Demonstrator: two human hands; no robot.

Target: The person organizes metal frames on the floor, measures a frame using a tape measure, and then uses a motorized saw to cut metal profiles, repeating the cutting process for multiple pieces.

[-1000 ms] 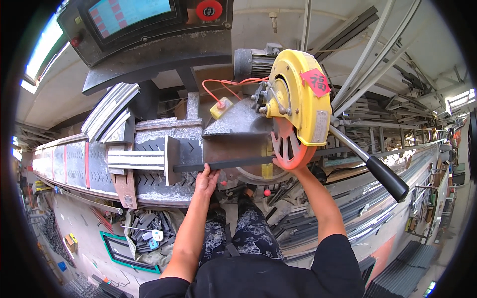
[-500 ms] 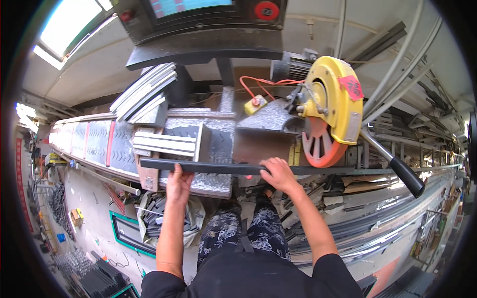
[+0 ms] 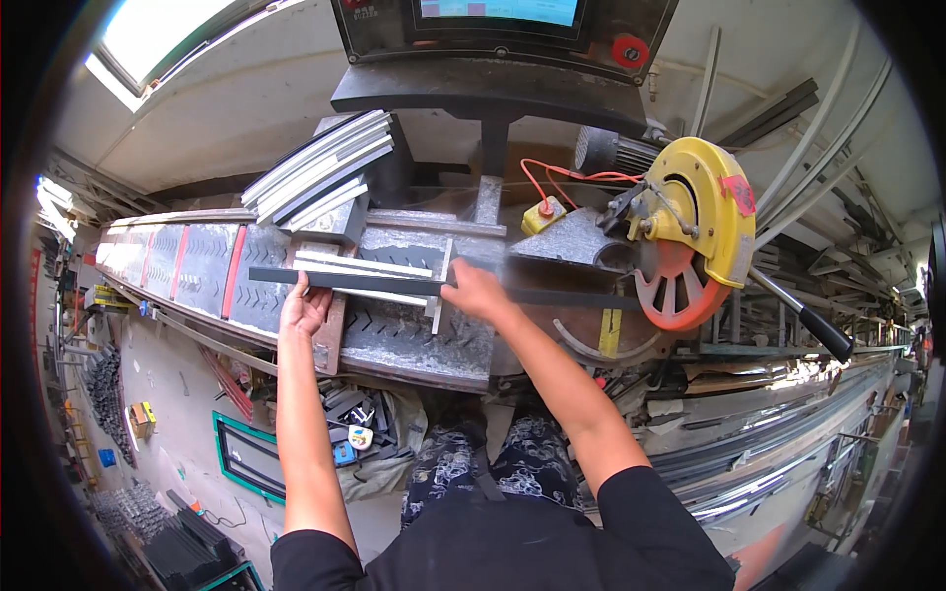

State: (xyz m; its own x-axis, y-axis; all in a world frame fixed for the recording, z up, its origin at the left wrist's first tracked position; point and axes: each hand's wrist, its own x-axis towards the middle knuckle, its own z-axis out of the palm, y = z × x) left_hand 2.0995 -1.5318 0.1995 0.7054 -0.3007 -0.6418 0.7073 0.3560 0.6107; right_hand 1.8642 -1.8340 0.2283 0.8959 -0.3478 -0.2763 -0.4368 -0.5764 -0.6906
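Note:
A long dark metal bar [image 3: 379, 283] lies in both my hands, stretching from the bench's left part toward the saw. My left hand [image 3: 306, 312] holds it near its left end from the near side, thumb up against it. Farther right, my right hand [image 3: 477, 292] is closed round the bar, beside an upright light crosspiece [image 3: 445, 258]. Under and behind the bar lie several pale metal profiles [image 3: 379, 264] on the grey saw bed [image 3: 424, 350]. The cut-off saw [image 3: 695, 212], with yellow guard and orange-red wheel, stands at the right; the bar's right end passes toward it.
A stack of pale profiles [image 3: 320, 167] rests at the bench's back left. A control panel with a screen [image 3: 498, 12] stands behind. The saw's black handle [image 3: 824, 333] juts out at right. A sack of offcuts [image 3: 370, 424] sits on the floor below.
Both hands have moved the dark bar left and farther back along the bench, over the pale profiles. My right hand has come closer to my left. The view has shifted a little.

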